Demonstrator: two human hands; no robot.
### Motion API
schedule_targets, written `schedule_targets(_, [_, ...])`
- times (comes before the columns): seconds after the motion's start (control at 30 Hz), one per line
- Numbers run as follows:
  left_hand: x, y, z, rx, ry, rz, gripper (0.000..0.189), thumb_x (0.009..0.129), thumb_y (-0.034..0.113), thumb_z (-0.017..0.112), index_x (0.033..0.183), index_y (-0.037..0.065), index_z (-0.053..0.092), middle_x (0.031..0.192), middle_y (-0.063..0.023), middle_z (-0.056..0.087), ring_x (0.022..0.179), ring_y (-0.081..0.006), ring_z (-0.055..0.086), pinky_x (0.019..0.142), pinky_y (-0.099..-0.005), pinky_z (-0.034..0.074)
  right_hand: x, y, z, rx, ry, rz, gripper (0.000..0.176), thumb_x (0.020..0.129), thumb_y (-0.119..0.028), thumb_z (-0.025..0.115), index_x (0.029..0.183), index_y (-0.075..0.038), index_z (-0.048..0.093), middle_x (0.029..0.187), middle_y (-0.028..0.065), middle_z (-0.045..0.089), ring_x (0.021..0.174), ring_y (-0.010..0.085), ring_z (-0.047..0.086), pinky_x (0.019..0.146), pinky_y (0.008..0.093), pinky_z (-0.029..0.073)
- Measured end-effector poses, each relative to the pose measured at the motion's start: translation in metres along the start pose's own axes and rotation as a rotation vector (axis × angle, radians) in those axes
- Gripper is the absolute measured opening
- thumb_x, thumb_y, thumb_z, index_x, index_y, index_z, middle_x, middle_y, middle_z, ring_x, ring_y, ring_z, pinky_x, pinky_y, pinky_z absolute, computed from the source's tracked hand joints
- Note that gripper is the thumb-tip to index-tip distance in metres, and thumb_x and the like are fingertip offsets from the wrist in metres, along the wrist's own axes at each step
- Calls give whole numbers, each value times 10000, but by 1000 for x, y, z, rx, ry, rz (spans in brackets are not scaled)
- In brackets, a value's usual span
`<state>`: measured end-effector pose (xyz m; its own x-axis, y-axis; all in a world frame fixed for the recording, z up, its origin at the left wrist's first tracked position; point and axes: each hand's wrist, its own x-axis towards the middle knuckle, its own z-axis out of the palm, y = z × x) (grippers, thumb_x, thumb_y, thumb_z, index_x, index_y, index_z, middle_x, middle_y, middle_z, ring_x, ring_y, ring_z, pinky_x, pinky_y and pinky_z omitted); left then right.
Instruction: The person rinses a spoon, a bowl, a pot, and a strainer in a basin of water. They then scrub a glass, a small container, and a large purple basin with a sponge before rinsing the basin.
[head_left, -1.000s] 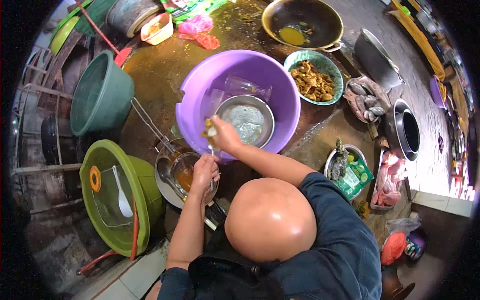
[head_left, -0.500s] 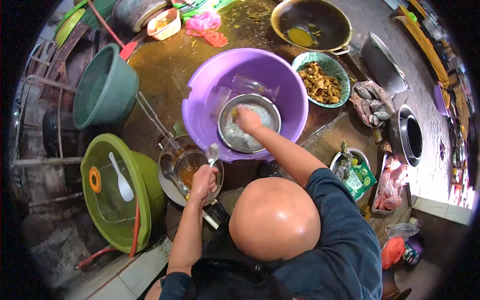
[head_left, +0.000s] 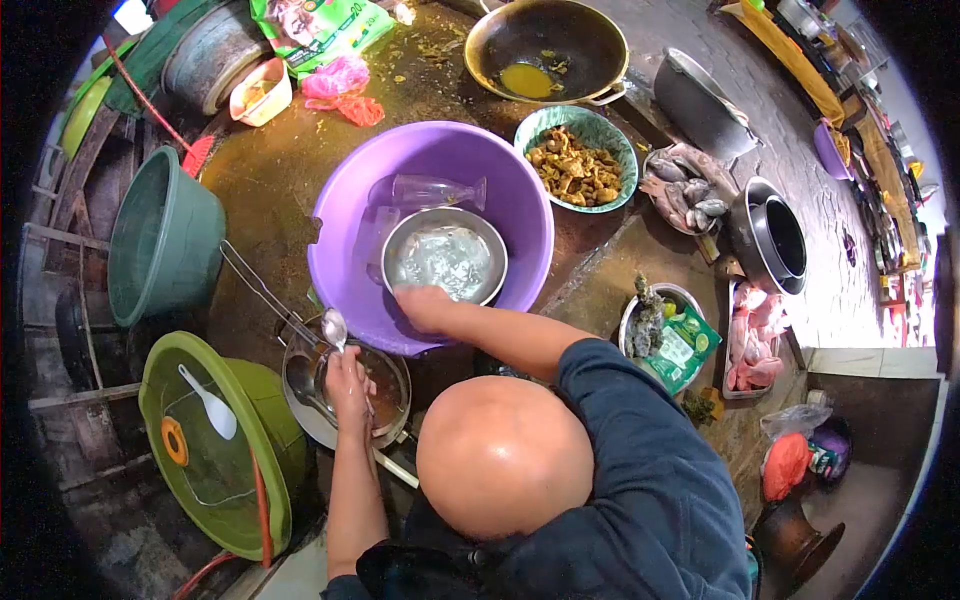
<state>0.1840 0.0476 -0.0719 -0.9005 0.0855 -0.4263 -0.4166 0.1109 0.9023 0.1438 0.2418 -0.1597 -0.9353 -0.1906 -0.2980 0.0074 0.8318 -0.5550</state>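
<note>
Left hand (head_left: 349, 387) clamped spoon (head_left: 334, 327); right hand (head_left: 424, 308) was at metal bowl (head_left: 493, 245), grip too blurred to tell. Green bag (head_left: 318, 32) read "20".

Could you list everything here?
Big basin: one, purple, centre.
Metal bowl: one, silver, in big basin.
Glasses: two, clear, in big basin.
Wok: one, dark, top.
Food bowl: one, greenish, below wok.
Fish: several, greyish, right of food bowl.
Tall pot: one, grey, upper right.
Nested pots: two, grey and black, right.
Raw meat: count unclear, pink, right.
Packet: one, green, left of raw meat.
Teal tub: one, teal, left.
Olive tub: one, olive, lower left.
Paddle: one, white, in olive tub.
Small bowl: one, pale orange, upper left.
Bags: several, multicoloured, upper left.
Pan: one, pale, near olive tub.
Spoon: one, silver, in left hand.
Left hand: one, bare, over pan.
Right hand: one, bare, at metal bowl.
</note>
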Motion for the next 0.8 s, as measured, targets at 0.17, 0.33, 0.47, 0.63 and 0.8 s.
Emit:
schedule_targets(0.17, [19,19,27,3,36,127,293,921,346,437,931,59,491,563,23,392,386,-55,327,346,-217,302,-14,-35,-55,294,225,-13,337,739,-92,519,1051,15,453,969,254,572,928,394,555,808,446,444])
schedule_targets(0.33, [33,39,46,92,3,46,432,891,425,461,1097,46,476,706,-12,480,426,-61,399,332,-201,287,-11,-62,-59,664,485,-188,412,753,-143,565,1117,2,435,1012,221,567,967,390,540,834,408,426])
schedule_targets(0.47, [31,59,43,59,134,70,451,873,414,489,1135,47,458,767,-28,517,464,-71,429,338,-213,294,-22,-75,-65,846,282,-327,437,809,-251,561,1150,-3,445,1089,201,540,1011,304,528,876,350,401])
schedule_targets(0.63, [43,48,7,156,204,-12,345,864,183,484,1167,23,445,944,-96,559,684,-154,540,490,-267,423,-28,-79,-37,922,26,-360,490,839,-276,525,1238,-13,421,1150,210,508,1084,303,493,927,351,370])
schedule_targets(0.8, [39,44,6,177,278,99,392,808,45,418,1196,-8,431,1041,-148,559,896,-226,558,780,-312,432,-21,-76,-10,629,224,-572,389,789,-75,470,1177,-55,484,1083,200,545,997,359,519,902,398,394])
